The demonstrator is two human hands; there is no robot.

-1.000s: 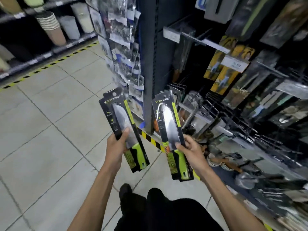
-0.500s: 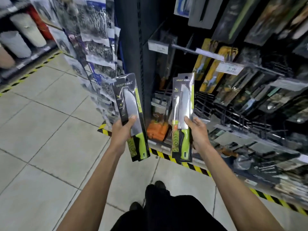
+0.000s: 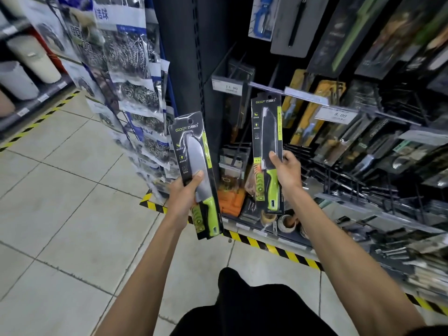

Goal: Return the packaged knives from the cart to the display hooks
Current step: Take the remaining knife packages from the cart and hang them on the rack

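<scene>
My left hand (image 3: 185,197) grips a packaged knife (image 3: 194,151) with a green handle and black card, held upright in front of the shelf post. In my right hand (image 3: 286,169) is a second, matching packaged knife (image 3: 266,132), raised higher and closer to the display. Its hang hole sits just below a display hook (image 3: 288,89) with a price tag, which carries yellow-carded knives (image 3: 312,110). The cart is out of view.
A dark shelf post (image 3: 184,57) stands behind the left knife. Bags of steel scourers (image 3: 131,76) hang to its left. More packaged knives (image 3: 378,44) fill hooks at upper right. Yellow-black tape (image 3: 274,249) marks the shelf base on the tiled floor (image 3: 60,202).
Both hands have lifted their knives higher and toward the display. The right knife rose furthest, up to the hook with the price tag. The view tilted up and closer.
</scene>
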